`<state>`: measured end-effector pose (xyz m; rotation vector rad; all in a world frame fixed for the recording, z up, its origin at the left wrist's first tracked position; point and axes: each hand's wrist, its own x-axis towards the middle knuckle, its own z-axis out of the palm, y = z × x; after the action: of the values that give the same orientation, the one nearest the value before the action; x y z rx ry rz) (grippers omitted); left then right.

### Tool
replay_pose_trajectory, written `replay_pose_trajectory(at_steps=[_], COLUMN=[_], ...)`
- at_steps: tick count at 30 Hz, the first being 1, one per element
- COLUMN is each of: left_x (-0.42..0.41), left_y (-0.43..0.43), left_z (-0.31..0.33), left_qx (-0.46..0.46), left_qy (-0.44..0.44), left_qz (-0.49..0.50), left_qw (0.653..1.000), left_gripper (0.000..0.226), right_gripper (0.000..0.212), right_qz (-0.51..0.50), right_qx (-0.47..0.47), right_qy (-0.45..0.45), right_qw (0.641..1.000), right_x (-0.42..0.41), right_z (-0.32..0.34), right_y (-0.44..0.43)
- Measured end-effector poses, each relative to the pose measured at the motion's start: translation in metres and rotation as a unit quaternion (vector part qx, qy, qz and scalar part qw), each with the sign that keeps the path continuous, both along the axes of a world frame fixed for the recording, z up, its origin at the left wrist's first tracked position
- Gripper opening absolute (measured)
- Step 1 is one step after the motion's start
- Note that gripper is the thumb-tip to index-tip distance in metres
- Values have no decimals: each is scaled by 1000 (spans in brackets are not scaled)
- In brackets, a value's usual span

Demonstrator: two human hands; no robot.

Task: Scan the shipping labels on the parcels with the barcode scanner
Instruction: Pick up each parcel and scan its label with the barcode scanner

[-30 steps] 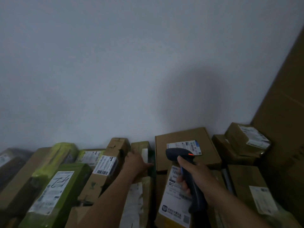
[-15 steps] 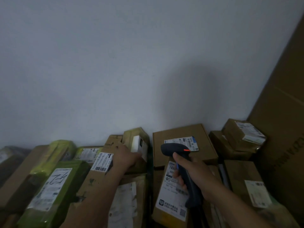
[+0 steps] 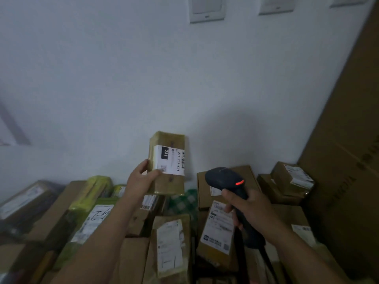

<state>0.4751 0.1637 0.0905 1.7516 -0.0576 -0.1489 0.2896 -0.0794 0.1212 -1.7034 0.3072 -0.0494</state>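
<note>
My left hand grips a small brown cardboard parcel and holds it upright above the pile, in front of the white wall. Its white shipping label, printed with "231" and a barcode, faces me. My right hand grips the handle of a dark barcode scanner. The scanner head, with a small orange light, sits just right of and below the parcel, pointing up and left.
Below lies a heap of labelled parcels: a green-wrapped one at left, taped brown boxes in the middle, stacked boxes at right. A tall cardboard sheet leans at the far right. White wall plates hang above.
My left hand has lifted the small parcel out of the pile and turned its label toward me. The scanner has risen a little, and the view has tilted up.
</note>
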Motion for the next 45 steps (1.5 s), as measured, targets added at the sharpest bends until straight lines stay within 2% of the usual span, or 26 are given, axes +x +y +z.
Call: replay_pose_trajectory(at_steps=[3,7,11,14,18,22,28,35,40,42,45], left_x=[-9,-26,-43,-49,-51,-54,-53,-51,-49,-47,-39], left_y=[24,42,54,63,72,76,75,69,52,36,7], left_z=[15,31,49,56,60,64,65,56,39,26,2], left_qx=[-22,59,123,141,151,162,168,150,151,159,151], left_qy=[29,10,0,5,9,5,-2,-2,-38,-50,-73], left_qz=[-45,-85,-127,-149,-152,-151,-147,-134,-85,-52,-6], left_qw=[998,995,984,979,977,975,975,980,984,985,986], left_gripper=[49,69,73,65,50,57,48,53,69,76,73], right_gripper=[31,19,18,18,18,18,20,21,14,23,35], right_qz=[20,63,81,88,107,120,126,127,56,20,-32], right_qx=[-89,-175,-215,-224,-216,-216,-224,-216,-171,-142,-71], right_qy=[-7,-15,-7,-11,-11,-4,2,14,1,1,10], right_qw=[996,982,973,971,970,969,966,968,984,990,997], right_x=[-25,-52,-65,-71,-76,-77,-76,-67,-52,-43,-26], right_z=[14,27,35,39,43,48,51,41,26,17,1], right_y=[-1,11,23,27,32,34,35,32,27,24,18])
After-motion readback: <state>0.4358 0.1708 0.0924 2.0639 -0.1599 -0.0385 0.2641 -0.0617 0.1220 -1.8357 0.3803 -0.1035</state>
